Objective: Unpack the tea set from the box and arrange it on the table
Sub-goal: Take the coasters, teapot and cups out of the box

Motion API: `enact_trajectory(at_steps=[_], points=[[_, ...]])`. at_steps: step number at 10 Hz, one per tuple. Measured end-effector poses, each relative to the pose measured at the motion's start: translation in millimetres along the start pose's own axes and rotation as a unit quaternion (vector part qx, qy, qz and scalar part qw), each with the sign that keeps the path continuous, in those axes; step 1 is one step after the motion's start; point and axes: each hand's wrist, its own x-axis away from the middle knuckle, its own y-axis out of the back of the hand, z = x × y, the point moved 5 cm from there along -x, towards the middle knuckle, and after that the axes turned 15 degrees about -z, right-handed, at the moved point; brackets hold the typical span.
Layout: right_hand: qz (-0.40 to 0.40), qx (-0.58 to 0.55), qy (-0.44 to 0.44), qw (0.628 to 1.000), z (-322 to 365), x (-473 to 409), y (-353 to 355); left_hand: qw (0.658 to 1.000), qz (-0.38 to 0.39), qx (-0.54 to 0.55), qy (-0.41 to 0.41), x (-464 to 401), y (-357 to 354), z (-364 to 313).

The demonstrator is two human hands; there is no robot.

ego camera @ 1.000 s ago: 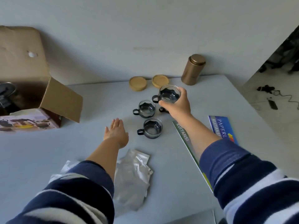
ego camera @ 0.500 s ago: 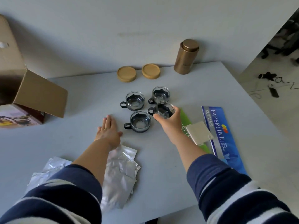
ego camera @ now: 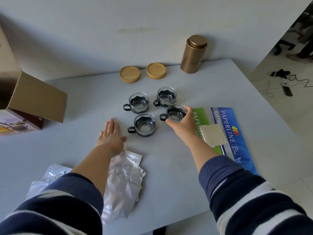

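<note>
Cup (ego camera: 176, 113), glass and likely fragile and slick, is sitting fourth in the cluster on the table (ego camera: 169, 167); right hand (ego camera: 183, 127) is pinching its rim, while left hand (ego camera: 111, 137) is lying flat, holding nothing.

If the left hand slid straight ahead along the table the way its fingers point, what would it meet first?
The left hand points up-table; bare table lies ahead, probably passing left of the nearest cup's handle, though depth is uncertain.

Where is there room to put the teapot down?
Bare table lies between the box and the cups. Near the right hand it is crowded: cups and paper packs.
</note>
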Motion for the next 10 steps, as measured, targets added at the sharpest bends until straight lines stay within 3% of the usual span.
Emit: enact_trajectory(at_steps=[4,6,8,9,10], points=[[0.007,0.033,0.068,0.997,-0.7,10.2,6.6,1.000,-0.008,0.000,-0.001,-1.4,-0.2,-1.2],[0.047,0.024,0.034,0.998,-2.2,10.2,9.8,1.000,-0.007,-0.001,-0.003,-2.4,-1.3,0.2],[0.026,0.030,0.005,0.999,26.6,2.7,26.1,1.000,0.008,0.013,-0.012,-5.7,11.4,4.0],[0.007,0.108,0.069,0.992,60.2,-4.0,27.8,1.000,0.010,-0.001,-0.007,-9.9,32.0,15.2],[0.026,0.154,0.128,0.979,98.5,0.8,10.5,0.998,-0.058,0.029,-0.006,-12.3,71.2,26.2]])
